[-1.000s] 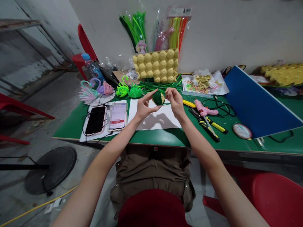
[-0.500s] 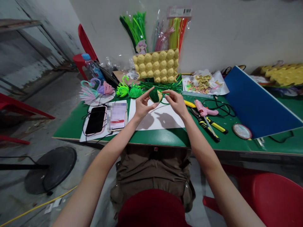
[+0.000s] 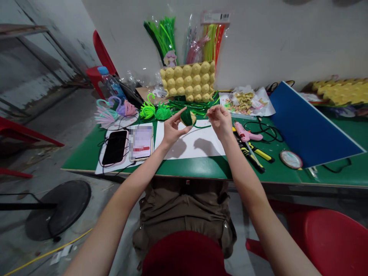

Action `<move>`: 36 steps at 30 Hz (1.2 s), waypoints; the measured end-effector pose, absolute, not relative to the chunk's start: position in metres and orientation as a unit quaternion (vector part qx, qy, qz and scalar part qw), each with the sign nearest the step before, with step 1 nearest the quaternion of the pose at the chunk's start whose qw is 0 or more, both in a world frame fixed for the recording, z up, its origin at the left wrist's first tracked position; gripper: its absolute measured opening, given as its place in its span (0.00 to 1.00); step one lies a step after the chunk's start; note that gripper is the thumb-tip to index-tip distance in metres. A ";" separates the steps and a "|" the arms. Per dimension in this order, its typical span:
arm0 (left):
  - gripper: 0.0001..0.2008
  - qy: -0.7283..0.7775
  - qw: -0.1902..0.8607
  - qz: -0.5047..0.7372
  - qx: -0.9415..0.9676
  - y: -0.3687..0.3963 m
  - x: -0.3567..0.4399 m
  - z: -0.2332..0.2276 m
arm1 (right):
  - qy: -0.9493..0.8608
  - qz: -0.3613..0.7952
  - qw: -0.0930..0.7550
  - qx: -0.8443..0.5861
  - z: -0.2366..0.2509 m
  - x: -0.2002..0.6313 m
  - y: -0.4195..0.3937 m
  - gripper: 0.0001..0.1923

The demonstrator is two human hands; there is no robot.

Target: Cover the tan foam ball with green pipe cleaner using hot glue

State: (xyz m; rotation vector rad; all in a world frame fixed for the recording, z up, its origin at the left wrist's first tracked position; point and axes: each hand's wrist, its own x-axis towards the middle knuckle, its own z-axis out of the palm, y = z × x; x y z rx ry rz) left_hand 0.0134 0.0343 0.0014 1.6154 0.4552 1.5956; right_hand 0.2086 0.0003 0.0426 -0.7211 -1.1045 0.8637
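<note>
Held up over the white paper sheet (image 3: 198,142), the half-wrapped yellow ball (image 3: 188,117) sits pinched in the left hand (image 3: 172,130), steady, while the right hand (image 3: 220,120), a little apart, grips the dark green pipe cleaner (image 3: 201,125) taut for winding.

Both forearms are bare to the elbow; no sleeves, watch, rings or gloves show on the left hand (image 3: 171,132) or the right hand (image 3: 220,122). The lap is covered by an olive-brown garment (image 3: 184,209) of loose, wrinkled fabric with seams and a pocket fold at each side. Below it, nearest the camera, lies a dark red rounded garment part (image 3: 185,256).
</note>
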 end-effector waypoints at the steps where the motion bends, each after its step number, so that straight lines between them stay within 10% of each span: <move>1: 0.38 0.187 0.396 0.633 0.638 0.035 0.013 0.001 | -0.476 0.387 0.710 -0.347 0.042 0.213 0.001 0.25; 8: 0.42 0.238 0.337 0.709 0.571 0.042 0.007 -0.002 | -0.444 0.296 0.675 -0.510 0.045 0.258 0.000 0.12; 18: 0.38 0.206 0.327 0.726 0.570 0.046 0.003 0.009 | -0.601 0.226 0.372 -0.670 0.036 0.258 0.004 0.08; 36: 0.37 0.218 0.107 0.632 0.736 0.033 -0.010 0.041 | -0.614 0.183 0.505 -0.579 0.027 0.246 0.017 0.04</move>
